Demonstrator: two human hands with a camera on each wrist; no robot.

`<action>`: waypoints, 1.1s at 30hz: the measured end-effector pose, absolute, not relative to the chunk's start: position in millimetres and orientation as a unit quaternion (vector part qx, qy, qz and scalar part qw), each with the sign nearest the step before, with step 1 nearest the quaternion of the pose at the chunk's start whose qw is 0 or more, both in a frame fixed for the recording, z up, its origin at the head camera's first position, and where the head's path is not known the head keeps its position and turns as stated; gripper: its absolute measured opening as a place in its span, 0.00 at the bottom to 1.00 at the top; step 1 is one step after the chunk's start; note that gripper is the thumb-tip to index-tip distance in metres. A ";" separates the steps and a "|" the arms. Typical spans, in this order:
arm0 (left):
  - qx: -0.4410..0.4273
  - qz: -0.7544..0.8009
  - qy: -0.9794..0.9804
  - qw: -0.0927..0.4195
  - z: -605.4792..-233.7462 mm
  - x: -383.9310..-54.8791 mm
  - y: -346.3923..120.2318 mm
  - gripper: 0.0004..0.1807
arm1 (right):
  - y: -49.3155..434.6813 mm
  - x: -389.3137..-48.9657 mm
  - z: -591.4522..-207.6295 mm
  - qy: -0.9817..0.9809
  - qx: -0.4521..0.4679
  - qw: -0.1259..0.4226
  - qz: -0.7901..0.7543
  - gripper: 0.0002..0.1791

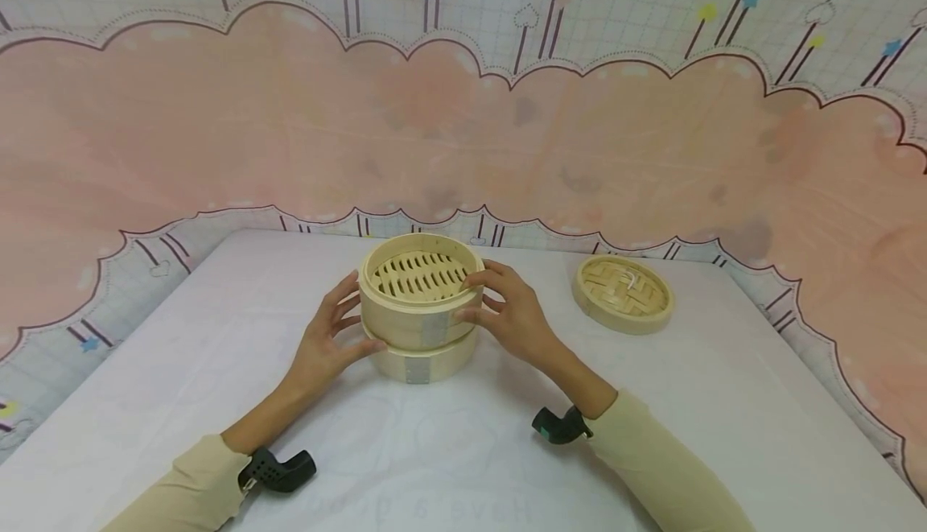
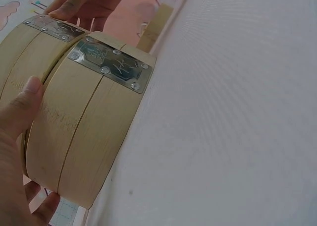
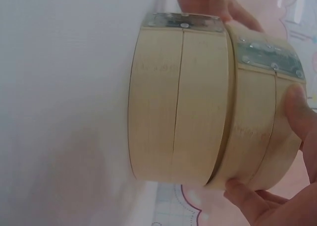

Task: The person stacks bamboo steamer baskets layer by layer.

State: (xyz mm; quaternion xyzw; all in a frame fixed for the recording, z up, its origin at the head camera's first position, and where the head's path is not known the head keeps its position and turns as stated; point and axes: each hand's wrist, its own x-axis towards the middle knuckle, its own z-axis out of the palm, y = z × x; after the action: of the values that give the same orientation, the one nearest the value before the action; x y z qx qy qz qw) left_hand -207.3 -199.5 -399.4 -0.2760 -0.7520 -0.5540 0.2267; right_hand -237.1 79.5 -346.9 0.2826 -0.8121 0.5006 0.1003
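Two bamboo steamer baskets stand stacked on the white table. The upper basket [image 1: 394,324] has a slatted base inside and a metal plate on its wall; the lower basket [image 1: 452,359] bears a similar plate. My left hand [image 1: 326,347] holds the stack's left side, its thumb near the seam between tiers and its fingers round the far side. On the right, my right hand [image 1: 512,315] grips the upper basket, thumb on the outer wall and fingers at the rim. In the right wrist view, a narrow dark seam shows between the upper basket [image 3: 257,117] and the lower one [image 3: 173,107].
A round woven bamboo lid [image 1: 626,294] with a small white loop on top lies to the right of the stack. The white-covered table [image 1: 434,451] meets a patterned pink and white cloth backdrop [image 1: 434,138] at the back. Black devices [image 1: 278,472] sit at both wrists.
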 end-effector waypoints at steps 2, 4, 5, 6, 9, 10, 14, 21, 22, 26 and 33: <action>-0.281 -0.550 -0.753 0.227 -396.0 -204.9 -198.4 0.56 | 78.5 -236.4 -346.8 -0.816 0.276 0.100 0.498 0.19; -0.283 -0.544 -0.757 0.224 -395.3 -204.9 -198.9 0.55 | 77.8 -235.7 -347.0 -0.819 0.270 0.099 0.497 0.19; -0.282 -0.542 -0.760 0.223 -395.8 -205.5 -199.3 0.55 | 77.3 -235.1 -346.9 -0.820 0.267 0.099 0.496 0.19; -0.281 -0.540 -0.762 0.221 -396.9 -206.7 -200.2 0.55 | 77.1 -234.6 -346.9 -0.821 0.267 0.099 0.496 0.19; -0.280 -0.537 -0.766 0.217 -401.2 -211.2 -203.0 0.55 | 76.0 -233.3 -347.3 -0.822 0.265 0.102 0.494 0.19; -0.280 -0.537 -0.766 0.215 -402.0 -212.3 -203.6 0.55 | 75.7 -232.9 -347.4 -0.822 0.265 0.103 0.493 0.20; -0.285 -0.540 -0.762 0.216 -404.1 -214.8 -205.3 0.54 | 74.0 -231.3 -347.2 -0.821 0.265 0.106 0.494 0.19; -0.298 -0.541 -0.749 0.239 -405.3 -214.8 -203.9 0.55 | 72.0 -229.7 -347.3 -0.820 0.269 0.107 0.493 0.19; -0.300 -0.542 -0.748 0.238 -405.1 -214.7 -203.8 0.55 | 72.0 -229.8 -347.5 -0.821 0.268 0.107 0.493 0.19; -0.307 -0.546 -0.741 0.240 -406.5 -216.6 -204.3 0.54 | 72.3 -229.6 -348.4 -0.821 0.264 0.104 0.495 0.19; -0.306 -0.520 -0.755 0.256 -406.6 -217.2 -204.3 0.54 | 72.7 -228.9 -349.6 -0.820 0.254 0.094 0.504 0.18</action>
State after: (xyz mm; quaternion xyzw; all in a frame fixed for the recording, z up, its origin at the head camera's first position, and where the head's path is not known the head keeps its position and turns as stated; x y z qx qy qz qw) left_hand -217.2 -204.3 -406.6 -0.3059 -0.7550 -0.5205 0.2561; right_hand -228.9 72.7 -349.6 0.2542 -0.8199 0.5043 0.0945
